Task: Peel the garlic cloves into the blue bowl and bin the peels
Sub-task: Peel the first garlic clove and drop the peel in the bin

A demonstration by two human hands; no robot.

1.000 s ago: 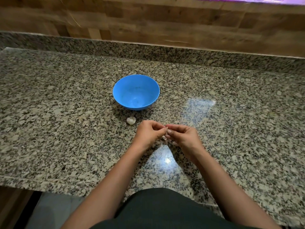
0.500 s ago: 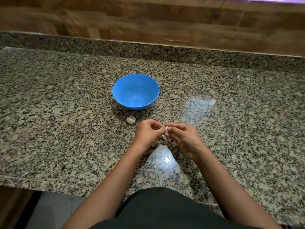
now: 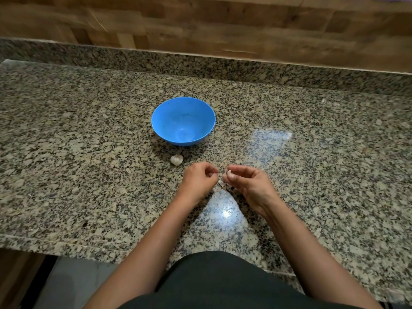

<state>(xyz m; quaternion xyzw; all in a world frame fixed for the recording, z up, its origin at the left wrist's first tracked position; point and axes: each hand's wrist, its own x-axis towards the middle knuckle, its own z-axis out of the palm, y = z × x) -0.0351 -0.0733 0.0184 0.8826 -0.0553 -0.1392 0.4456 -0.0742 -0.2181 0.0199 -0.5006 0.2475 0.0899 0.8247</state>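
The blue bowl (image 3: 165, 130) stands on the granite counter (image 3: 89, 175) and looks empty inside. A small garlic piece (image 3: 176, 159) lies just in front of it. Nearer to me, my right hand (image 3: 248, 185) pinches a pale garlic clove (image 3: 229, 173) between thumb and fingertips. My left hand (image 3: 198, 179) is a short gap to its left with fingers curled and tips pressed together; whether a peel is between them is too small to tell. A few peel scraps (image 3: 221, 183) lie on the counter under the hands.
A granite upstand (image 3: 200, 65) and a wooden wall (image 3: 223, 25) close off the back. The counter's front edge (image 3: 66, 244) runs close to my body. No bin is in view.
My hands, joined on the clove before, have drawn apart. The clove stays in my right hand and my left hand has pulled slightly left.
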